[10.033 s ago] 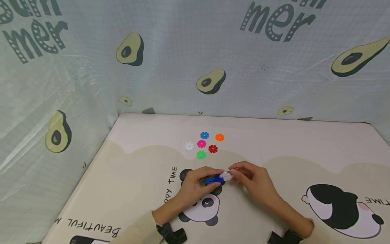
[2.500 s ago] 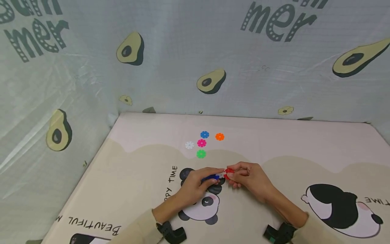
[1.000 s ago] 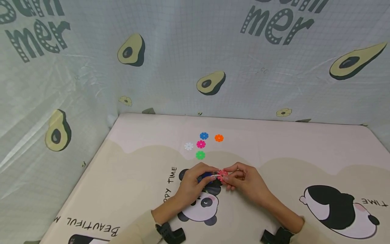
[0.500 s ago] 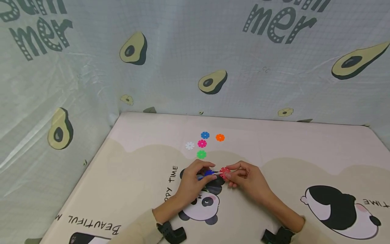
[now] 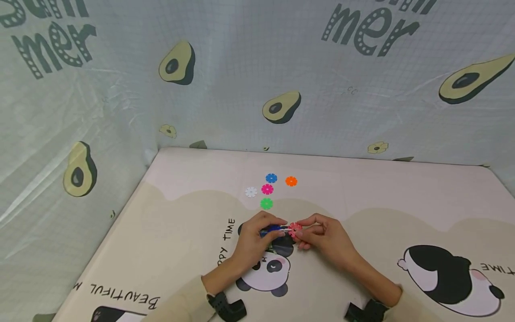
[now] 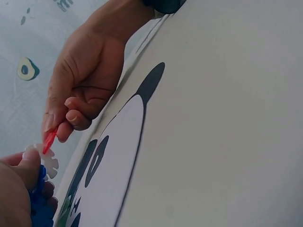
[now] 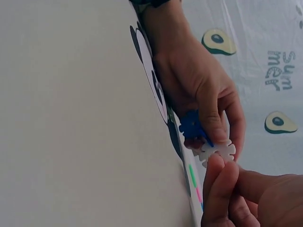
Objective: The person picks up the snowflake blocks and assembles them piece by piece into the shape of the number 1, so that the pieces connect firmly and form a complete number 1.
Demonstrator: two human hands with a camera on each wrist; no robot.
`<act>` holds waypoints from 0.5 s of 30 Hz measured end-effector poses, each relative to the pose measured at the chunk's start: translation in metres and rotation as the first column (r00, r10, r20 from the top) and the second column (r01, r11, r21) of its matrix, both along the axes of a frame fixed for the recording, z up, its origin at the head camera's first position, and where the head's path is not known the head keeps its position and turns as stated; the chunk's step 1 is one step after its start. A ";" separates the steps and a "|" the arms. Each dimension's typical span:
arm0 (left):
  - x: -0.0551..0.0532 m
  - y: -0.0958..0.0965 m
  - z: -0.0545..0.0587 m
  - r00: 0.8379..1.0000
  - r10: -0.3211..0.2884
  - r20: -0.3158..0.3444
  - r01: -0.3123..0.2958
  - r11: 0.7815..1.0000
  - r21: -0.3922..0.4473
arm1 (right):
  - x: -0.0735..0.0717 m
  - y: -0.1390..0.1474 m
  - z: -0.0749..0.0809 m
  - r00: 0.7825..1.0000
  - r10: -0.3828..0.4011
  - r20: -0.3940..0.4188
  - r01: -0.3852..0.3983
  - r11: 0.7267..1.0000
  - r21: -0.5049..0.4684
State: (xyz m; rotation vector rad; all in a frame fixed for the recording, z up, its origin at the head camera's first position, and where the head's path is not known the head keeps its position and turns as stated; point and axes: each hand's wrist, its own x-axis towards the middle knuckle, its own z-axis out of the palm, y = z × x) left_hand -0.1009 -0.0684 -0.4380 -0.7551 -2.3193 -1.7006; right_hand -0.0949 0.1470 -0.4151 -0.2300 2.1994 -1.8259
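Note:
My left hand (image 5: 250, 239) grips a joined chain of flower-notched plastic discs. Blue discs (image 7: 190, 125) and a white disc (image 6: 51, 165) show at its end, partly covered by my thumb and fingers. Between the thumb and fingers of my right hand (image 5: 331, 237) a red disc (image 5: 294, 229) is pinched. In the left wrist view the red disc (image 6: 49, 141) stands edge-on against the white disc's rim, crosswise to it. How deep their slots interlock cannot be told. The right wrist view shows the white disc (image 7: 227, 149) at my right fingertips, which hide the red one.
Loose discs lie beyond my hands on the table: blue (image 5: 271, 178), orange (image 5: 291, 181), pink (image 5: 267, 189), white (image 5: 251, 192) and green (image 5: 266, 204). A panda-printed cloth (image 5: 169, 250) covers the tabletop. An avocado-print curtain (image 5: 225, 67) hangs behind and to the left.
Ten seconds ago the red disc lay on the table and my right hand held the white disc at the chain. The red disc has since come to the white one's edge; small adjustments continue there.

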 end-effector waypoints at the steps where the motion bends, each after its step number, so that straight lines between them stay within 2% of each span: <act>1: 0.000 0.000 0.000 1.000 -0.002 -0.008 0.002 1.000 0.004 | -0.001 0.000 0.000 1.000 0.006 0.010 -0.006 1.000 0.001; 5: 0.002 0.002 0.005 0.999 -0.003 -0.043 0.005 1.000 0.028 | -0.005 0.002 0.003 0.999 0.042 0.025 -0.042 0.999 0.024; 8: 0.007 0.003 0.017 0.998 0.000 -0.056 0.003 0.999 0.052 | -0.009 0.004 0.006 0.998 0.064 0.013 -0.064 0.996 0.062; 12: 0.013 0.004 0.032 0.998 0.008 -0.058 -0.004 0.998 0.067 | -0.018 0.008 0.010 0.998 0.061 -0.013 -0.059 0.990 0.126; 15: 0.014 0.004 0.035 0.999 0.020 -0.050 -0.016 0.998 0.068 | -0.029 0.011 0.013 0.997 0.053 -0.050 -0.043 0.984 0.175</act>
